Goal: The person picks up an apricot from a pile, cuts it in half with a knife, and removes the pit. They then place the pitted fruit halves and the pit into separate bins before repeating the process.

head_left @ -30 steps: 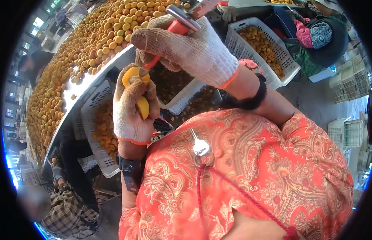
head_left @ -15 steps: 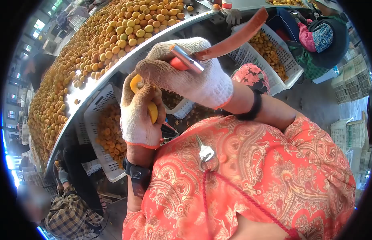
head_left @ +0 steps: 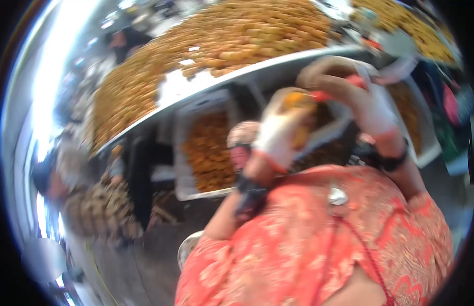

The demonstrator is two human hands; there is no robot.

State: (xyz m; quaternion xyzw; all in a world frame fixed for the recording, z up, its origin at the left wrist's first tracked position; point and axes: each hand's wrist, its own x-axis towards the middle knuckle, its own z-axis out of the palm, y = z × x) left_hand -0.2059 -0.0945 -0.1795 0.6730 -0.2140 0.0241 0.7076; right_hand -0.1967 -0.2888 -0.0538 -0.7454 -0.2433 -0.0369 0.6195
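My left hand (head_left: 279, 125), in a white and brown knit glove, is closed around a yellow-orange apricot (head_left: 296, 100). Another orange piece (head_left: 301, 137) shows lower down by its palm. My right hand (head_left: 367, 104), gloved alike, is wrapped round a red-handled knife (head_left: 355, 80). One red end of the knife points at the apricot, close to my left fingertips. Motion blur hides the blade and whether it touches the fruit. Below my hands stands a crate with dark contents, partly covered by them.
A metal-edged table (head_left: 237, 71) heaped with apricots (head_left: 267, 30) curves across the far side. A white crate (head_left: 182, 173) of orange fruit pieces (head_left: 209, 153) stands left of my hands; another crate (head_left: 426, 148) stands right. People (head_left: 102, 204) sit nearby at left and right.
My view has swung left, so table, crates and hands appear farther right. The picture is now blurred. My hands still hold the apricot and knife, and the long brown strip no longer shows clearly.
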